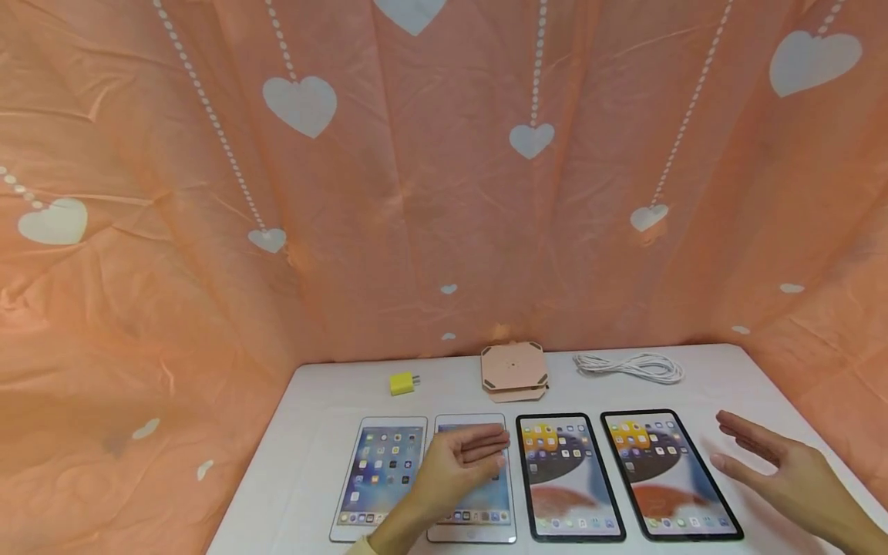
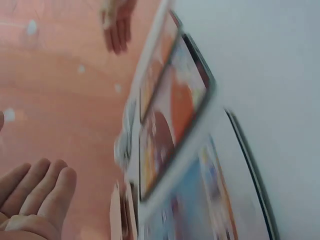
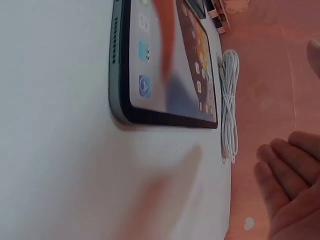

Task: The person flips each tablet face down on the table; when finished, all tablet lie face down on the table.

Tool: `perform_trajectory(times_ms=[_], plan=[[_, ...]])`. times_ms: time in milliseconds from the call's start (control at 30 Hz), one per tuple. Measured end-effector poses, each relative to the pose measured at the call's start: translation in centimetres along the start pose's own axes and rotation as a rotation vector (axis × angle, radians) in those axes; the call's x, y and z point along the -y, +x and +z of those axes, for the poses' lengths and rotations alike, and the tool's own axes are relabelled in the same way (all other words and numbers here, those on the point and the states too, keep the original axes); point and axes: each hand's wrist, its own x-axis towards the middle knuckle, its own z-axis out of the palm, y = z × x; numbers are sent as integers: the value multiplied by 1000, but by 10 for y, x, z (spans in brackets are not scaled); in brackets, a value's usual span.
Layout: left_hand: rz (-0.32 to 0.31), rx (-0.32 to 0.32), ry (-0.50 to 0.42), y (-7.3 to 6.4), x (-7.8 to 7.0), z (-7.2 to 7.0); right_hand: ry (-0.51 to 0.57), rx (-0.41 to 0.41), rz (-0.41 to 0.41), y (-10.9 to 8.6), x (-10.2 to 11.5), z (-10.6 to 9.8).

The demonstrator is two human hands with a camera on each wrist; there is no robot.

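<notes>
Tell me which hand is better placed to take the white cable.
Probably the right hand: it hovers open past the rightmost tablet, on the cable's side. The left hand hovers over a white tablet, farther off.

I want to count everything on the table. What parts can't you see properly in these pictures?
- Head view: the left hand covers the middle of the second white tablet.
- Head view: icons on the black tablets are too small to read.
- Left wrist view: all tablets are motion-blurred.
- Right wrist view: the black tablet and white cable are cut off at the frame's top edge.
</notes>
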Motion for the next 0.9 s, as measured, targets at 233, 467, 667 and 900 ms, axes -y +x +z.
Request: perform_trajectory(times_ms=[233, 467, 667, 900], plan=[[-100, -4, -112, 26, 10, 56, 203, 92, 6, 2, 3, 2], [-348, -135, -150, 47, 21, 109, 229, 226, 56, 3, 3, 2], [-387, -223, -166, 62, 30, 145, 167, 365, 173, 11, 6, 0], [-388, -311, -133, 73, 37, 164, 155, 502, 327, 16, 7, 2]])
